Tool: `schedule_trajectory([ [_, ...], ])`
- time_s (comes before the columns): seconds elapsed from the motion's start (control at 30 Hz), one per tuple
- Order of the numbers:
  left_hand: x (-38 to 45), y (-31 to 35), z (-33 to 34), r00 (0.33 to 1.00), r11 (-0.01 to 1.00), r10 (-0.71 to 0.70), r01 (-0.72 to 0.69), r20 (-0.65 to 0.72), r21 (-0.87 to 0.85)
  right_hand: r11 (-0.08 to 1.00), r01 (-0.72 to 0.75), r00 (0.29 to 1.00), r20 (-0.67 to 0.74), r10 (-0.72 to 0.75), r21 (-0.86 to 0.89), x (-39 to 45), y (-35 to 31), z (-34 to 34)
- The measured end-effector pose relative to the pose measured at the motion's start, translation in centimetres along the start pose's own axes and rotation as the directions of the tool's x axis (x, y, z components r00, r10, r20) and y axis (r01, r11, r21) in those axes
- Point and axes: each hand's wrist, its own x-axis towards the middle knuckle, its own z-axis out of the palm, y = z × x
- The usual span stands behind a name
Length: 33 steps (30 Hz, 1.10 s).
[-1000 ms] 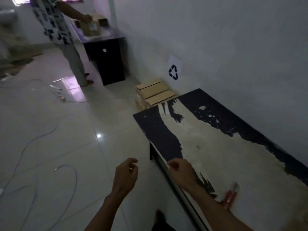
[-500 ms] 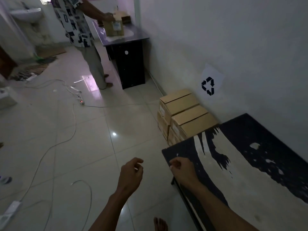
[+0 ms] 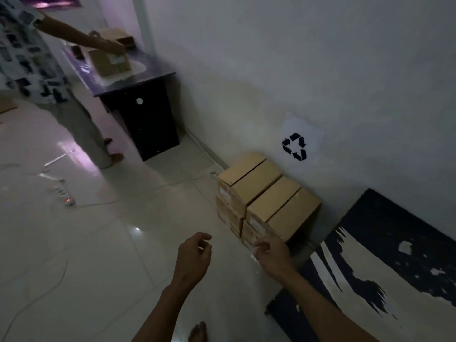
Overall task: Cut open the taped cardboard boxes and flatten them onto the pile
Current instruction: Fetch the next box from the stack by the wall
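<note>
Four taped cardboard boxes [image 3: 266, 201] sit stacked against the wall at centre frame, under the recycling sign [image 3: 294, 146]. Right hand [image 3: 272, 255] reaches near them, left hand [image 3: 195, 255] beside; both loosely curled, holding nothing. No cutter in view, so bare-handed tearing could rip cardboard, and the floor cable [image 3: 32, 299] at lower left might trip bare feet.

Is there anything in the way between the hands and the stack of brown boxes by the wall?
Nothing visible is in the way. The right hand is already right in front of the stacked cardboard boxes, and the left hand has only bare floor tiles between it and them. Both hands hold nothing.
</note>
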Motion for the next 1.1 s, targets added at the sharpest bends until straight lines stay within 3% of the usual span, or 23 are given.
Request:
schedule_trajectory([
  [0.23, 11.1, 0.9, -1.6, 0.969, 0.989, 0.119, -0.135, 0.218, 0.059, 0.988, -0.134, 0.969, -0.199, 0.148, 0.082, 4.5, -3.6, 1.3],
  [0.5, 19.9, 2.6, 3.3, 0.868, 0.971, 0.169, -0.228, 0.466, 0.072, 0.915, -0.314, 0.876, -0.294, 0.381, 0.252, 9.0, -2.3, 0.2],
  [0.67, 25.5, 3.8, 8.9, 0.815, 0.966, 0.125, -0.229, 0.566, 0.117, 0.860, -0.400, 0.825, -0.283, 0.489, 0.317, 13.7, -0.5, -2.6],
  [0.87, 31.3, 4.3, 16.2, 0.737, 0.950, -0.034, -0.186, 0.675, 0.251, 0.756, -0.495, 0.735, -0.256, 0.627, 0.428, 19.7, 3.1, -4.4],
  [1.03, 35.9, 3.4, 23.1, 0.657, 0.931, -0.176, -0.130, 0.733, 0.341, 0.556, -0.634, 0.565, -0.169, 0.807, 0.537, 24.4, 8.2, -4.4],
  [1.1, 37.3, 2.3, 25.7, 0.629, 0.920, -0.222, -0.116, 0.745, 0.373, 0.505, -0.652, 0.530, -0.136, 0.837, 0.566, 26.1, 10.0, -3.7],
])
